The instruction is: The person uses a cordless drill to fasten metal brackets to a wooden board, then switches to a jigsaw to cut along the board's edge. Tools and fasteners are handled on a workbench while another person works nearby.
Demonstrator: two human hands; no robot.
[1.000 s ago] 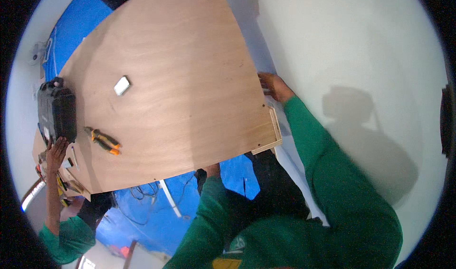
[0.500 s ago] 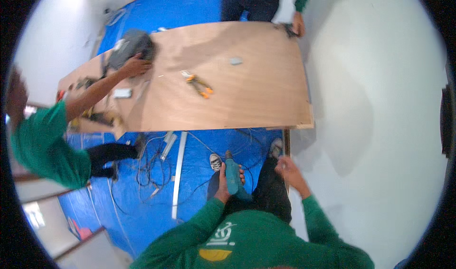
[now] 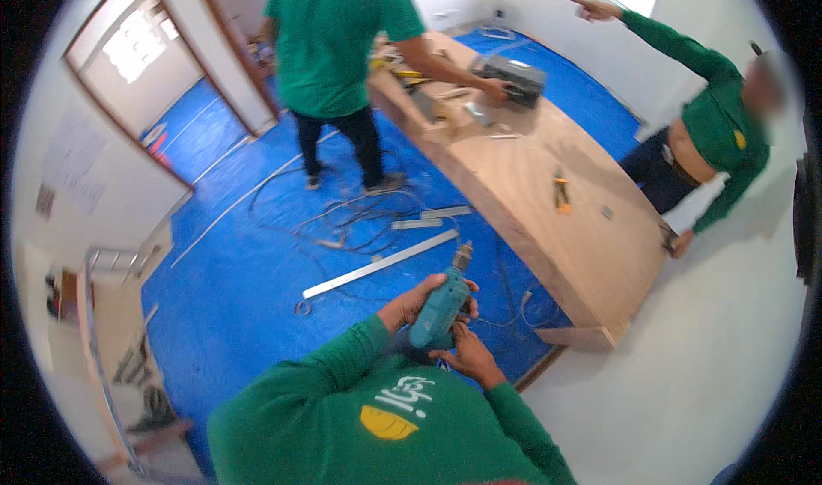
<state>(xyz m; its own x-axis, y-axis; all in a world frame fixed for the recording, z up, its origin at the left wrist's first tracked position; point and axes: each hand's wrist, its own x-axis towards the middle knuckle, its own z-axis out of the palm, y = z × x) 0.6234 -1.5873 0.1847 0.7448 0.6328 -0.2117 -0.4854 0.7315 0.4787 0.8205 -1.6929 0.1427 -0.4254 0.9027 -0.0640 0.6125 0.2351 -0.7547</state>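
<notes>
While both our hands (image 3: pixel 445 327) clasp the teal electric drill (image 3: pixel 439 307), we judge it rigid, weighty, best held by its body.

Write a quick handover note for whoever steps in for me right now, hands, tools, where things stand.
Left hand grips the teal power drill by its body; right hand supports it from below, chuck pointing away. Drill is off the work, above the blue floor sheet. The long wooden panel lies ahead right with orange-handled pliers on it; a metal strip and cables lie on the floor. Two other people stand at the panel. No drilling under way.
</notes>
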